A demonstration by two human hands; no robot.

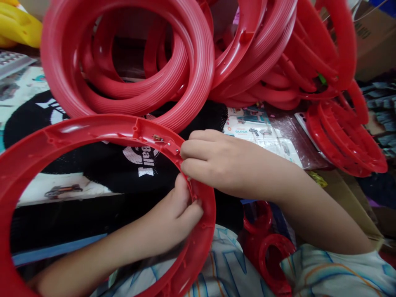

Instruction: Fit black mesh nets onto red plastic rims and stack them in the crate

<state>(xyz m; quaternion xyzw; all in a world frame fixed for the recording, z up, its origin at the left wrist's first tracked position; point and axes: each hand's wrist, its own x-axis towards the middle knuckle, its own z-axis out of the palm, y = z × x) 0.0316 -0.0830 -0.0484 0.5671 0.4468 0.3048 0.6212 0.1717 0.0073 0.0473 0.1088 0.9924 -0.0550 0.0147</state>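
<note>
A large red plastic ring [93,128] lies tilted in front of me, its hollow channel with small posts facing up. Through its opening reaches my left hand [176,212], thumb and finger closed on the inner rim at the right. Just above, my right hand [213,159] has its fingers curled together over the channel; whatever they pinch is hidden. A small brass-coloured metal part [157,138] rests in the channel left of my right fingertips. Beside it are tiny shiny metal bits [168,144], too small to identify.
Several more red rings [198,82] are piled behind. Red half-shells [346,140] lie at the right. Black printed fabric [102,165] and printed packaging [256,128] cover the surface below. Smaller red rings [275,251] sit near my lap, and a yellow object [18,27] stands back left.
</note>
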